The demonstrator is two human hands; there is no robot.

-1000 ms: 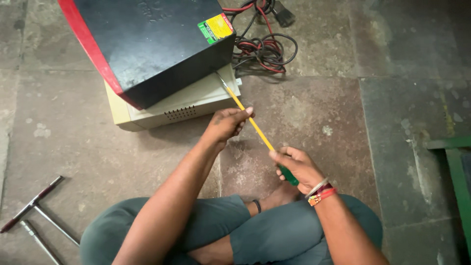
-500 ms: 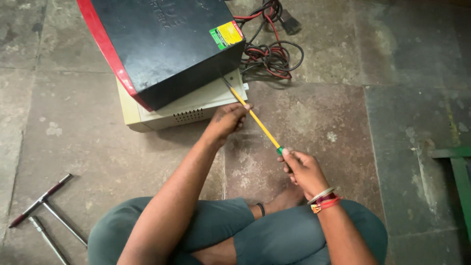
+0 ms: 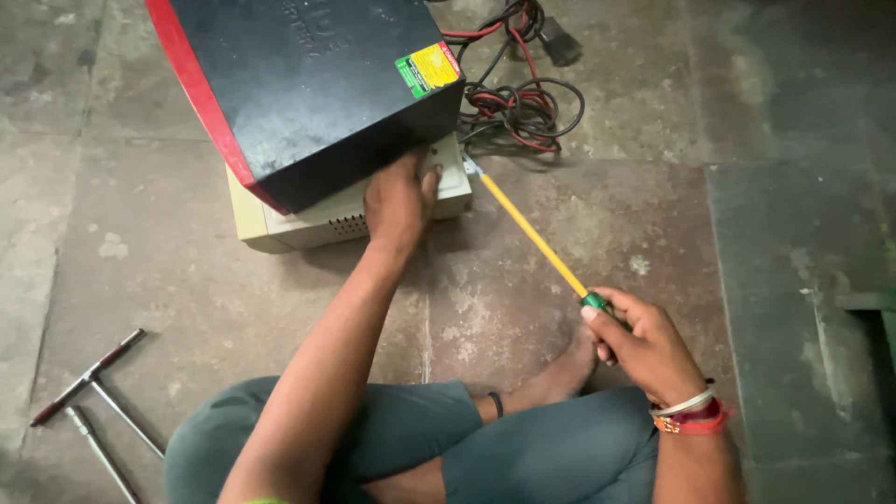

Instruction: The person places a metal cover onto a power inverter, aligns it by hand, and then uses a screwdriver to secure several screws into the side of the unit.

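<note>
Your right hand (image 3: pixel 644 345) is closed on the screwdriver (image 3: pixel 532 233) handle; long stiff shaft, tip far from your grip. Left hand (image 3: pixel 397 201) lies flat, steadying the likely heavy box (image 3: pixel 308 84).

Green-yellow-red rectangular label (image 3: pixel 428 69) on black box (image 3: pixel 308 84) corner.

A long screwdriver (image 3: pixel 537 239) with a yellow shaft and green handle slanted up-left toward the cream box (image 3: pixel 308 219), its tip at the box's right end. That flat, vented cream box lay on the floor beneath a tilted black case with a red edge (image 3: pixel 308 89)
</note>
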